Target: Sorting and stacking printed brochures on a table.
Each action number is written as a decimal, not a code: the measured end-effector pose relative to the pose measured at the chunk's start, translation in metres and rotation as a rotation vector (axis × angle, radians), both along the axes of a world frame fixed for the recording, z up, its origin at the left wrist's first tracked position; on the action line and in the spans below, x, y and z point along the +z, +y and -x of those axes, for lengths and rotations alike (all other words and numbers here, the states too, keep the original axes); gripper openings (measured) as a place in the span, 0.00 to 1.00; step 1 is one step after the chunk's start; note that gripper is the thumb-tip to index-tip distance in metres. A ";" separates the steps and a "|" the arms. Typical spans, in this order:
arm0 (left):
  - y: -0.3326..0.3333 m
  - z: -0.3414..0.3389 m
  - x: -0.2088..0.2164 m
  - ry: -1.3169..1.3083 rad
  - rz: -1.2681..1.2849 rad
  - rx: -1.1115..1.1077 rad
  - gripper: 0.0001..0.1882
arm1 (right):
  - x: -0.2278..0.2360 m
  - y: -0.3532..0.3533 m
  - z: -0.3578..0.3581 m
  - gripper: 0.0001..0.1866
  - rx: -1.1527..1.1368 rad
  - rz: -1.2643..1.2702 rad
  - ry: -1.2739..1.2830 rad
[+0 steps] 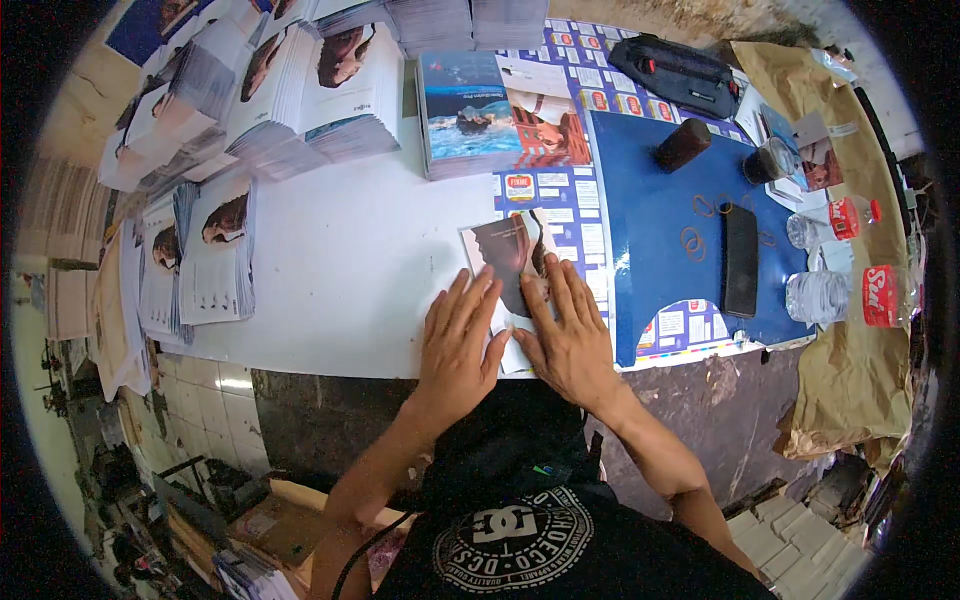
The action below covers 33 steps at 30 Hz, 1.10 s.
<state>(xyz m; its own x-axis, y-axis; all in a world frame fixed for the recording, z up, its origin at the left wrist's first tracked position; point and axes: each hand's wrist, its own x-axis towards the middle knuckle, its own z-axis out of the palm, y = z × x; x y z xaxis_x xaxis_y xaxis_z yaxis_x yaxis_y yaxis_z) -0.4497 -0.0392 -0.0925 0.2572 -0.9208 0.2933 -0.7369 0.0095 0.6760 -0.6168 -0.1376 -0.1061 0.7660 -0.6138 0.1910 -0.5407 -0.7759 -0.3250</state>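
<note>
1. The white counter spans the middle of the frame.
2. A blue sheet covers its right part.
3. Tall stacks of printed leaflets crowd the upper left.
4. A lower stack of booklets lies at upper centre.
5. Near the counter's front edge, at frame centre, lies a leaflet with a dark picture, slightly tilted.
6. The person's left hand and right hand lie open and flat on it, fingers extended, gripping nothing; whether the thumbs touch cannot be told.
7. A black pouch sits at upper right.
8. Two clear bottles with red labels lie at right.
9. Rubber bands rest on the blue sheet.
</note>
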 end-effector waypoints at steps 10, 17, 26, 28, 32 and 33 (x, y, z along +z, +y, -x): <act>0.000 -0.014 -0.022 -0.377 -0.148 -0.153 0.25 | 0.020 -0.104 0.020 0.47 -0.339 0.189 -0.557; -0.002 -0.014 -0.022 -0.360 -0.117 -0.154 0.24 | 0.022 -0.232 0.020 0.43 -0.652 -0.031 -0.729; 0.000 -0.015 -0.017 -0.373 -0.113 -0.137 0.22 | 0.063 -0.042 0.041 0.26 0.347 -0.220 0.152; 0.000 -0.015 -0.017 -0.381 -0.113 -0.141 0.21 | 0.042 -0.047 0.033 0.25 0.345 -0.180 0.222; 0.000 -0.015 -0.017 -0.333 -0.114 -0.154 0.23 | 0.028 -0.102 -0.019 0.26 0.164 0.065 0.030; -0.002 -0.015 -0.018 -0.345 -0.113 -0.155 0.23 | 0.025 -0.116 -0.034 0.26 0.155 0.086 0.005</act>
